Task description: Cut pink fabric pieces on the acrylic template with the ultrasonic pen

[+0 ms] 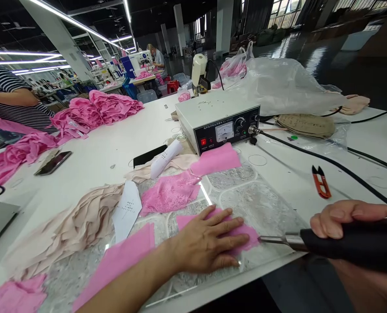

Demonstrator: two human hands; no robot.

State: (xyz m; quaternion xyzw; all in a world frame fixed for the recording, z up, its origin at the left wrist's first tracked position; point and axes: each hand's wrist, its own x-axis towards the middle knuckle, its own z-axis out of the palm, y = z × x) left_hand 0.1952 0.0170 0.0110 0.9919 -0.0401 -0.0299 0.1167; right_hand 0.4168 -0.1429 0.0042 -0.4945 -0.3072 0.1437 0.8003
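My left hand [209, 243] lies flat with fingers spread on a small pink fabric piece [250, 237], pressing it to the clear-topped marbled mat [261, 204]. My right hand [346, 221] is wrapped round a black handheld tool [352, 245] with a metal tip, which touches the right edge of that piece. Left of my left hand is a larger pink piece [121, 256], partly under my forearm. Pink lace fabric [172, 191] and another pink piece [216, 159] lie farther back.
A control box [217, 117] with a dial stands behind the mat, its black cable running right. Orange-handled snips [321, 182] lie at right. Beige fabric [82, 217], a white paper pattern [127, 208] and a phone [54, 163] are at left. A person in stripes stands at far left.
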